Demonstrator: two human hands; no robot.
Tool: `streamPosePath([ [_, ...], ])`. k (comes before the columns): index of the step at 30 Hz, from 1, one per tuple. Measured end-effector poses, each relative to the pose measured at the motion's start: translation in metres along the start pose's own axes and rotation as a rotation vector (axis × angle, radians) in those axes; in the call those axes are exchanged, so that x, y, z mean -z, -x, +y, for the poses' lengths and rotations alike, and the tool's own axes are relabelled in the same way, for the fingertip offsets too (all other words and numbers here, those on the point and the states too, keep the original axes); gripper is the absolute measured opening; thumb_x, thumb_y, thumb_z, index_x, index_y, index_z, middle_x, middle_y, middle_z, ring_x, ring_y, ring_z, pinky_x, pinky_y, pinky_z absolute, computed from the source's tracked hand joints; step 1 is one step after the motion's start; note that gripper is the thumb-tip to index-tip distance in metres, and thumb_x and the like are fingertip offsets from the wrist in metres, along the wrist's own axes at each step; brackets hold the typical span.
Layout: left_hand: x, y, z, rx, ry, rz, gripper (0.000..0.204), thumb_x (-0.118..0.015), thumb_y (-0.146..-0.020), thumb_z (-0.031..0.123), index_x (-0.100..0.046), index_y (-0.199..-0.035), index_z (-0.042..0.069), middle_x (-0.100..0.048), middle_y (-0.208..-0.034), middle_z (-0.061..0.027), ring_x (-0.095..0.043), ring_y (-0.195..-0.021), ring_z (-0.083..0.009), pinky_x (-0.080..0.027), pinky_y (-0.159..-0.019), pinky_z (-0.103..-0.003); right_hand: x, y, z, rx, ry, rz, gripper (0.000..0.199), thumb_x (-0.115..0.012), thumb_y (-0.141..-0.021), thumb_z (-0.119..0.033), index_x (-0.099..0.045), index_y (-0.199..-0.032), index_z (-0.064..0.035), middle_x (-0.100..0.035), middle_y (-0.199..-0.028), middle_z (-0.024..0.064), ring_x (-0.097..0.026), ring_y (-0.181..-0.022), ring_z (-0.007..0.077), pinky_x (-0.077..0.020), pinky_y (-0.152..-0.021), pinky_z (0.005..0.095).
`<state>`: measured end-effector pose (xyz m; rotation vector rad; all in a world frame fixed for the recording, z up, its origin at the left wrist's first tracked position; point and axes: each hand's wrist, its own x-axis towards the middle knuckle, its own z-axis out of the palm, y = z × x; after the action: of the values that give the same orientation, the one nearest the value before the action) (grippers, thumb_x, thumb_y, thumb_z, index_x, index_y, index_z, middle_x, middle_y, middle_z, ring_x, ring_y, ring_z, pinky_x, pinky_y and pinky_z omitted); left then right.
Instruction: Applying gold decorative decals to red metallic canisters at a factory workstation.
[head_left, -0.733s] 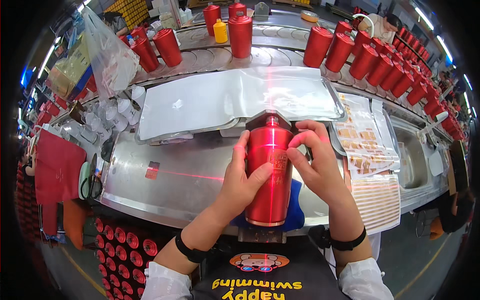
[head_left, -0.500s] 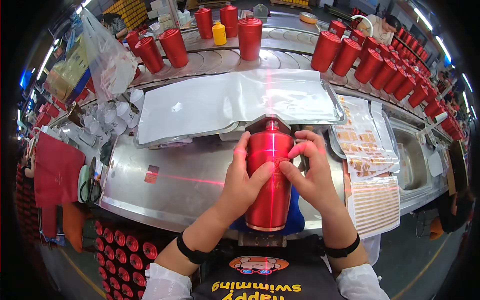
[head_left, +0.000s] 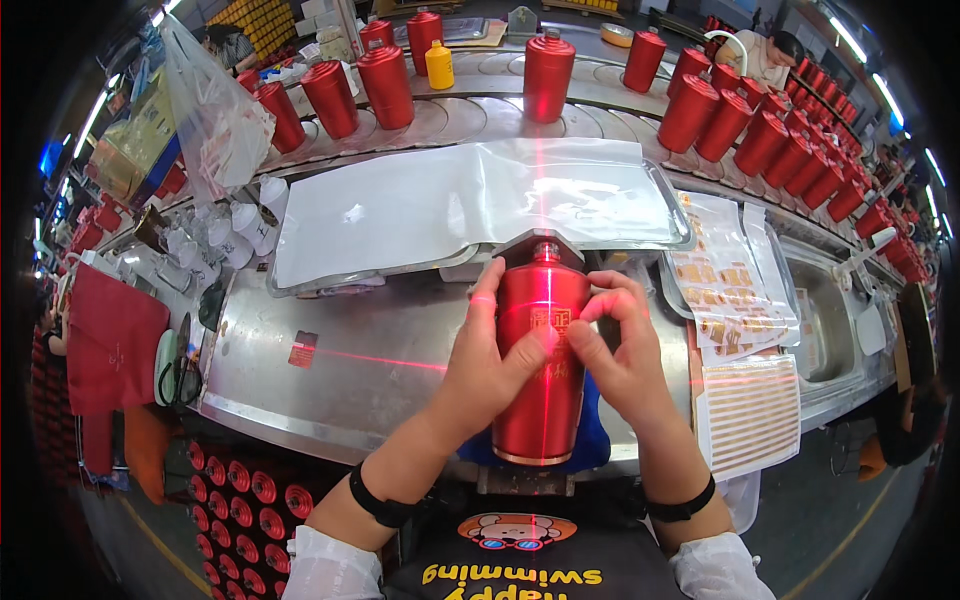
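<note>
A red metallic bottle (head_left: 538, 410) lies in front of me, its neck at the dark angled block (head_left: 520, 243) and its base on a blue cloth (head_left: 592, 440). Gold characters show on its upper front, and red laser lines cross there. My left hand (head_left: 485, 365) is closed round the bottle's left side, the thumb pressed on the front by the characters. On the right side, my right hand (head_left: 625, 345) curls against the bottle, thumb and index finger close together beside the characters. Its other fingertips are partly hidden.
A curved conveyor (head_left: 480, 110) carries several red bottles and one yellow bottle (head_left: 438, 66) behind a white-sheeted tray (head_left: 400, 210). Gold sticker sheets (head_left: 755, 400) lie at right, beside a sink (head_left: 830, 330). Left are scissors (head_left: 187, 372) and a red cloth (head_left: 118, 330).
My right thumb has drawn back to the right and more gold characters show on the bottle. My left hand stays nearly in place. Bottles on the near conveyor lane have moved right.
</note>
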<state>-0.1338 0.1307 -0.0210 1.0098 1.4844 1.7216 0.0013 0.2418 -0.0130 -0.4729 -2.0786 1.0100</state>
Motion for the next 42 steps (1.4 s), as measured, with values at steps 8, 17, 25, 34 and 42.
streamPosePath([
  [8,0.007,-0.006,-0.012,-0.064,-0.080,-0.015,0.081,-0.064,-0.087,0.030,-0.017,-0.140,-0.010,-0.036,-0.137,-0.0281,-0.042,-0.126,-0.0314,-0.033,-0.104,-0.037,-0.009,-0.002,0.001,-0.064,-0.029,0.005,0.028,-0.073,-0.078,-0.021,-0.053,-0.091,-0.0061,-0.046,-0.117,0.0204,-0.049,-0.105,0.0276,-0.0434,-0.074,0.0307],
  [17,0.008,-0.005,-0.014,-0.029,0.039,0.038,0.078,-0.063,-0.088,0.032,-0.021,-0.140,-0.009,-0.043,-0.131,-0.0249,-0.047,-0.120,-0.0277,-0.036,-0.101,-0.035,-0.011,-0.003,0.000,-0.083,-0.035,-0.006,0.028,-0.073,-0.079,-0.022,-0.054,-0.091,-0.0057,-0.046,-0.118,0.0204,-0.048,-0.110,0.0298,-0.0414,-0.084,0.0344],
  [25,0.012,-0.014,-0.010,0.023,0.038,0.022,0.073,-0.061,-0.090,0.031,-0.024,-0.139,-0.008,-0.049,-0.126,-0.0208,-0.048,-0.115,-0.0219,-0.038,-0.098,-0.032,-0.016,0.003,0.005,-0.115,-0.110,-0.004,0.031,-0.073,-0.080,-0.025,-0.053,-0.092,-0.0050,-0.047,-0.115,0.0200,-0.044,-0.116,0.0314,-0.0373,-0.093,0.0382],
  [34,0.020,-0.025,-0.006,0.071,0.159,0.020,0.075,-0.062,-0.089,0.033,-0.026,-0.137,-0.011,-0.047,-0.127,-0.0218,-0.046,-0.118,-0.0210,-0.036,-0.100,-0.031,-0.019,-0.003,0.006,-0.149,-0.129,-0.008,0.032,-0.070,-0.083,-0.030,-0.054,-0.094,-0.0055,-0.047,-0.117,0.0200,-0.047,-0.112,0.0297,-0.0375,-0.093,0.0367],
  [42,0.021,-0.028,-0.012,0.042,0.064,0.022,0.077,-0.065,-0.086,0.034,-0.029,-0.135,-0.013,-0.053,-0.121,-0.0224,-0.052,-0.111,-0.0215,-0.040,-0.096,-0.031,-0.022,-0.004,0.012,-0.107,-0.122,-0.008,0.033,-0.073,-0.080,-0.027,-0.052,-0.092,-0.0054,-0.047,-0.116,0.0204,-0.044,-0.116,0.0309,-0.0370,-0.094,0.0385],
])
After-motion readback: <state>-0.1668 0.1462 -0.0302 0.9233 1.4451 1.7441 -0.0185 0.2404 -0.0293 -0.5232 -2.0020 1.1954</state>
